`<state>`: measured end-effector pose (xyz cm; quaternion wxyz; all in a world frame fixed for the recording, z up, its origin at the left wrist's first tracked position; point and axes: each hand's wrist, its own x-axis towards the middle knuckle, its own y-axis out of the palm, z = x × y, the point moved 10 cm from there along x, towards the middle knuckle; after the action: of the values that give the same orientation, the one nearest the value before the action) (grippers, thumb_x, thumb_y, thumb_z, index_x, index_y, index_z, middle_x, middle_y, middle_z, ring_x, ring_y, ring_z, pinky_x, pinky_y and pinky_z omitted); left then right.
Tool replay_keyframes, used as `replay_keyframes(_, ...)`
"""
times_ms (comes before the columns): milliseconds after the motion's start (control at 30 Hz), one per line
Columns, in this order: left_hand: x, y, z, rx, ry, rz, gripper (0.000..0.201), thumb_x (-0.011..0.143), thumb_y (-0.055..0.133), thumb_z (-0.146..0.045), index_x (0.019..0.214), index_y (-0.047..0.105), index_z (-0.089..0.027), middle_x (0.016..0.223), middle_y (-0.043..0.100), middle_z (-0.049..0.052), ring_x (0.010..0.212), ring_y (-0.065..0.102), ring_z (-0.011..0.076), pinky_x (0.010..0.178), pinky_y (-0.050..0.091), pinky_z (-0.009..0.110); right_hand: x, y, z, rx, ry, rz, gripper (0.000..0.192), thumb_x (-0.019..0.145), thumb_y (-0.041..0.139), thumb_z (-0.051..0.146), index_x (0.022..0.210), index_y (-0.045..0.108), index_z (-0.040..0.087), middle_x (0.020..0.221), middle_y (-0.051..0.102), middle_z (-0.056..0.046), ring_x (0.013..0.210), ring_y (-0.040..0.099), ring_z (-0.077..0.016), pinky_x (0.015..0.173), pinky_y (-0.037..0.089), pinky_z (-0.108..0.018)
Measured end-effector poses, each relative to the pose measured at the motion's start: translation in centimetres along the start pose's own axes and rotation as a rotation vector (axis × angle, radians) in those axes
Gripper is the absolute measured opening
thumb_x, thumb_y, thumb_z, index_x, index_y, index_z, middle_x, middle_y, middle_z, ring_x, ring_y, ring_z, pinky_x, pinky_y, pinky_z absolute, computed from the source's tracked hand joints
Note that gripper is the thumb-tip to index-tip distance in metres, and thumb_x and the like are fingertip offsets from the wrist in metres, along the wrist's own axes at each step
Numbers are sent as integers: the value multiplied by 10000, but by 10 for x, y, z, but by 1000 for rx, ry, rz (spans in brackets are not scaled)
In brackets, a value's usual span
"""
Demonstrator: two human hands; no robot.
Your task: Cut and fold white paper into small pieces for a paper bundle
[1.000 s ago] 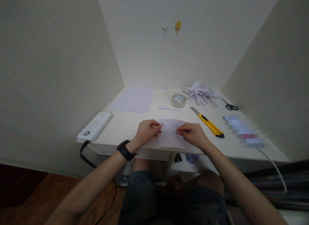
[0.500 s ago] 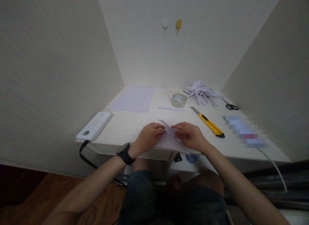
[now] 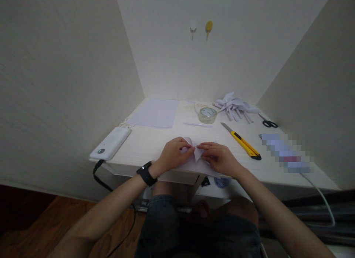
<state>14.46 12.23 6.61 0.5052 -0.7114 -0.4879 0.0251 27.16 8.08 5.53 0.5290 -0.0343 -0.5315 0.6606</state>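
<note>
The folded sheet of white paper (image 3: 197, 154) lies at the near edge of the pale wooden desk (image 3: 149, 141), its lower part overhanging the edge toward my lap. Against a second ago, the paper is narrower: the two side flaps that were spread out are now drawn in to the middle, and a small point stands up between my fingertips. I judge the fold is being closed and pressed.

My left hand (image 3: 173, 154) is curled, fingertips pinching the left flap; my right hand (image 3: 219, 156) is closed the same way on the right flap. Both hands have come closer together, almost touching.

Room: the yellow and black utility knife (image 3: 244, 141) lies just right of my right hand, blade pointing away. The clear roll of tape (image 3: 207, 115) and white paper strip (image 3: 196, 124) sit well beyond. The white power bank (image 3: 110, 148) is at the left corner, apart. The desk between is open
</note>
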Motion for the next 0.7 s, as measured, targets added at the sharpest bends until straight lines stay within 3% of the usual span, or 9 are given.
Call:
replay_keyframes(167, 8, 10, 11, 26, -83, 68, 192, 782, 756, -382, 845, 754, -201, 873, 689, 38, 789, 622, 163, 750, 490, 290, 1, -2, -5, 45, 54, 2, 203, 795, 605, 110, 802, 753, 250, 1120, 749, -57, 1069, 683, -240, 937, 541, -427)
replay_keyframes(467, 11, 15, 18, 114, -117, 81, 229, 865, 672, -412, 883, 711, -188, 913, 689, 44, 834, 622, 177, 784, 475, 306, 0, -5, -25, 253, 196, -20, 89, 816, 669, 254, 821, 757, 261, 1118, 747, -54, 1073, 674, -239, 946, 533, -411)
replay_keyframes(700, 2, 17, 3, 125, 38, 118, 308, 985, 479, -405, 909, 663, -169, 852, 641, 46, 783, 595, 165, 720, 457, 287, -2, -7, -35, 222, 264, -91, 108, 823, 654, 266, 824, 760, 248, 1087, 759, -66, 1002, 706, -238, 880, 563, -411)
